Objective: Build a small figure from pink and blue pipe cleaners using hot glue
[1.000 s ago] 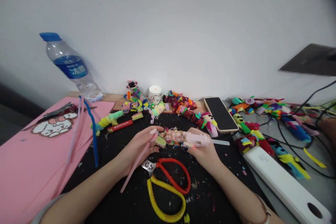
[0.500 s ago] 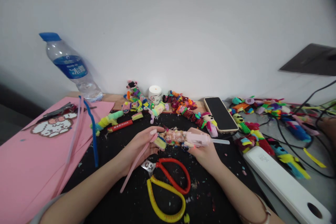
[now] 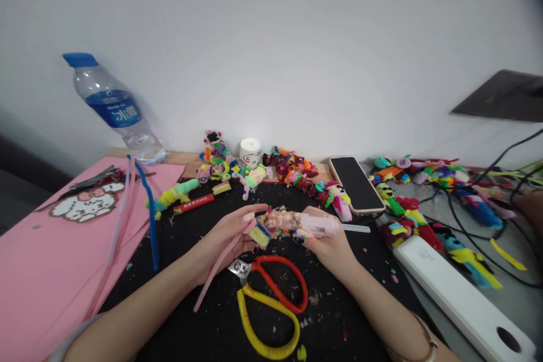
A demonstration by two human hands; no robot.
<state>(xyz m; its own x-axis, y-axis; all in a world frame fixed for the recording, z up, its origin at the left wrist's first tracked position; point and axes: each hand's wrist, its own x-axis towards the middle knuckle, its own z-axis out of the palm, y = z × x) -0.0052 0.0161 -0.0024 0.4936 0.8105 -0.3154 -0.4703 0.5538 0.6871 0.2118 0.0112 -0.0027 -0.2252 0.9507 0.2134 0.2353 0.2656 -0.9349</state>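
Observation:
My left hand [image 3: 229, 232] pinches a pink pipe cleaner [image 3: 220, 264] whose tail hangs down toward me, together with a small yellow and blue fuzzy piece [image 3: 259, 235]. My right hand [image 3: 328, 249] is wrapped round a pale pink hot glue gun [image 3: 320, 225], its front covered in bead-like decoration. A clear glue stick [image 3: 355, 228] juts out of its back end on the right. The gun's nozzle points left at the fuzzy piece; whether they touch I cannot tell. Just below my hands lie scissors [image 3: 275, 288] with one red and one yellow handle.
Behind the black mat [image 3: 178, 305] stand several fuzzy figures [image 3: 305, 181], a white candle-like cup [image 3: 250, 151] and a phone [image 3: 357, 184]. Pink paper [image 3: 38, 277] and a water bottle [image 3: 114, 107] are on the left. A white power strip-like device [image 3: 462, 300] and black cables lie right.
The yellow and blue piece in my left hand has tilted slightly beside the nozzle. Both hands otherwise stay almost where they were, with the same holds.

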